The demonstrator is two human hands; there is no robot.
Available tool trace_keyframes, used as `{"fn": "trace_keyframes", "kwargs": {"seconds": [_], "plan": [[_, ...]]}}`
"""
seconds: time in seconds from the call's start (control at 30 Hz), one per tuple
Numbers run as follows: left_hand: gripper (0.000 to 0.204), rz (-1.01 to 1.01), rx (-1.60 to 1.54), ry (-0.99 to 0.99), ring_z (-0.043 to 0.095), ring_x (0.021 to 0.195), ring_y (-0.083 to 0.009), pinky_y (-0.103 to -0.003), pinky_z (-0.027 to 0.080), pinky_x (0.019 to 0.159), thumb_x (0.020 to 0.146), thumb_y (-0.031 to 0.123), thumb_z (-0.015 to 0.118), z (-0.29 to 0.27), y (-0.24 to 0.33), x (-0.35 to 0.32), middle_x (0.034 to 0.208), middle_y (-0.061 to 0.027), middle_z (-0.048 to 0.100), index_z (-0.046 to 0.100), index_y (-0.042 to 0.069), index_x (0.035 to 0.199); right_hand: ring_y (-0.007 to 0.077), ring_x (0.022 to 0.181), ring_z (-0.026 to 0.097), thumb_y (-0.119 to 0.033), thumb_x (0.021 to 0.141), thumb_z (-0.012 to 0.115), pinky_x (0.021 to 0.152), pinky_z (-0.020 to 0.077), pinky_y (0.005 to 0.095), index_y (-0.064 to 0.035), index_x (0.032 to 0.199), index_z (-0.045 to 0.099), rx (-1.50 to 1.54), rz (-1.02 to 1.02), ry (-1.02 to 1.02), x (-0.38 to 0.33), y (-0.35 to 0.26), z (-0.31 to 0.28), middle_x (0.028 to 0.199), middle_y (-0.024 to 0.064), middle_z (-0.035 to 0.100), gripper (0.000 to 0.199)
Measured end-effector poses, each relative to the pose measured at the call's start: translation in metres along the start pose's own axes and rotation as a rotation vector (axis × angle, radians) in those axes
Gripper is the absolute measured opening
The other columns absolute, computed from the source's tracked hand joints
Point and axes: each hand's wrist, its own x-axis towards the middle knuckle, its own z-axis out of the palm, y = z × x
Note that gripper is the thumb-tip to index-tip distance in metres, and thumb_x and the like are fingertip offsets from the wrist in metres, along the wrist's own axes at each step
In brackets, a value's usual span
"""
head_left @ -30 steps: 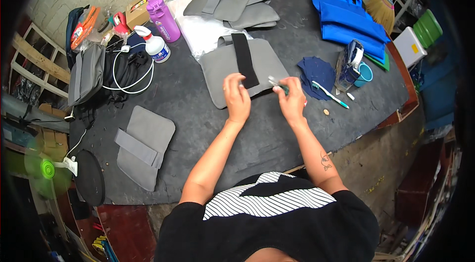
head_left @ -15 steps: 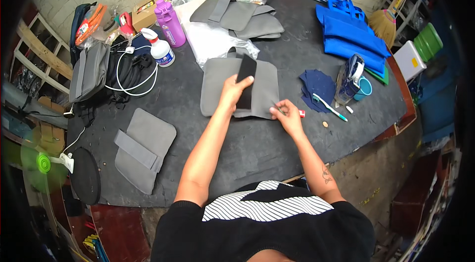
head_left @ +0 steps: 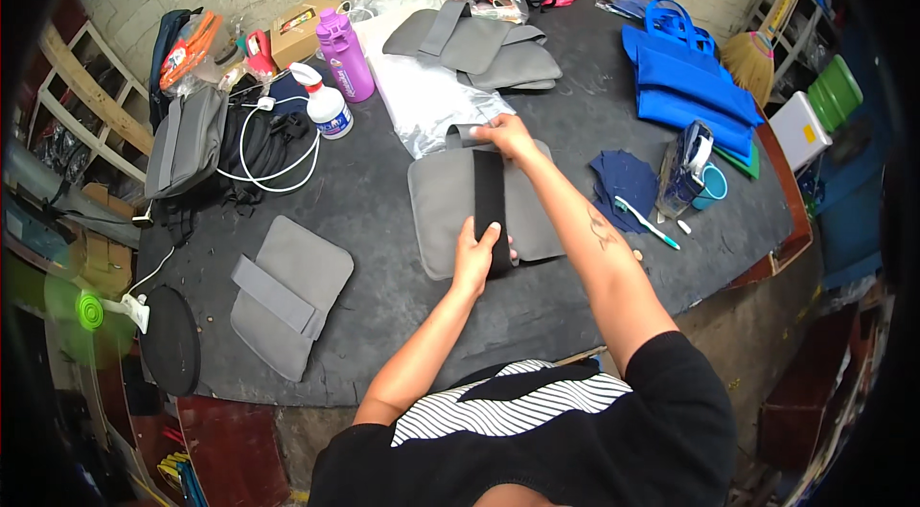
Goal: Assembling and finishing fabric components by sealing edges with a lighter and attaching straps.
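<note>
A grey padded fabric panel (head_left: 441, 210) with rounded corners lies in front of me. A black strip (head_left: 490, 186) runs across its middle from far to near edge. My left hand (head_left: 474, 256) grips the panel's near edge, thumb on top of the black strip and fingertips showing at its right side. At the far edge, my right hand (head_left: 508, 136) is closed on a grey strap (head_left: 463, 135); its forearm crosses above the panel's right part and hides some of it. Left of these lies a similar grey panel (head_left: 292, 301) with a strap across it.
Beyond are more grey panels (head_left: 470, 47), clear plastic (head_left: 422, 95), a purple bottle (head_left: 346, 61) and a white spray bottle (head_left: 326, 106). To the right lie navy cloth pieces (head_left: 623, 183), a toothbrush (head_left: 647, 223), a blue cup (head_left: 710, 187) and blue bags (head_left: 698, 80).
My right hand has moved from the panel's near right corner to the strap at its far edge. My left hand has slid to the near edge. The black strip now lies flatter.
</note>
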Motion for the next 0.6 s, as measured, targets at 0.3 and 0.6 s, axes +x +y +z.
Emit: {"fn": "trace_keyframes", "kwargs": {"seconds": [0.3, 0.6], "plan": [[0.038, -0.027, -0.066, -0.024, 0.062, 0.061, -0.0199, -0.032, 0.053, 0.057, 0.09, 0.007, 0.055, -0.003, -0.003, -0.022, 0.087, -0.0135, 0.061, 0.037, 0.003, 0.123, 0.011, 0.049, 0.047, 0.003, 0.057, 0.079, 0.039, 0.0309, 0.0269, -0.0061, 0.088, 0.055, 0.53, -0.003, 0.029, 0.023, -0.015, 0.004, 0.072, 0.0047, 0.059, 0.04], [0.037, 0.149, 0.075, -0.061, 0.061, 0.087, -0.0124, -0.024, 0.047, 0.078, 0.084, 0.016, 0.067, -0.022, 0.063, 0.023, 0.096, -0.0027, 0.064, 0.054, 0.004, 0.117, 0.027, 0.089, 0.063, -0.026, 0.078, 0.069, 0.079, 0.047, 0.0364, 0.002, 0.097, 0.059, 0.051, -0.392, 0.413, -0.024, 0.042, -0.08, 0.093, 0.0182, 0.065, 0.035]]}}
